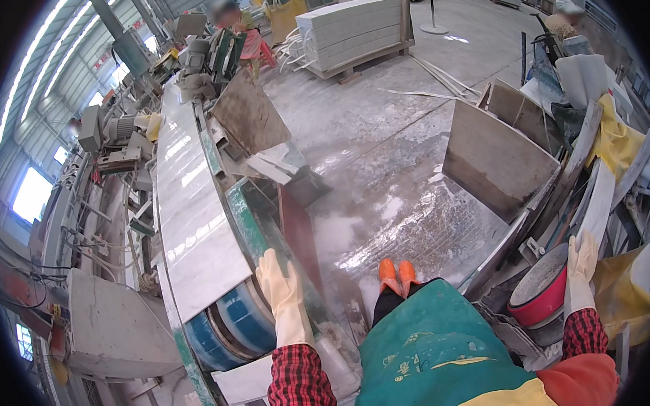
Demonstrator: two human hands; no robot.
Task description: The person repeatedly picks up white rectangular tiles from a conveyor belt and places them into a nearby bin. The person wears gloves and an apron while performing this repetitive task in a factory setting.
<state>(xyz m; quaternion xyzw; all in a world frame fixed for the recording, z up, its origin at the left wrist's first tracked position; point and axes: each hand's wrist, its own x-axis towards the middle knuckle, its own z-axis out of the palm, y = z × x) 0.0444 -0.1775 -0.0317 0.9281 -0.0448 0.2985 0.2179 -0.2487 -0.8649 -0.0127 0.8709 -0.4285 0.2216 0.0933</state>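
Both empty, loose: my left hand (280, 289), right hand (582, 262). Nine o'clock's white slab (199, 233) looks heavy, slick, brittle; I'd grip its edges.

Bright, cool daylight fills the hall, strongest around the roof strip (31, 53) at ten o'clock and the window (33, 195) at nine, both burnt out to white. Glare streaks the white slab (191, 211) toward nine o'clock and the wet floor (408, 231) near the centre; shadows are soft. Blur smears the seated person's head (224, 13) at eleven o'clock, while the left hand (281, 289) at seven looks crisp. Black vignetting rings the fisheye view, blue-fringed at nine, and the conveyor's outer rail (197, 380) bows between seven and eight.
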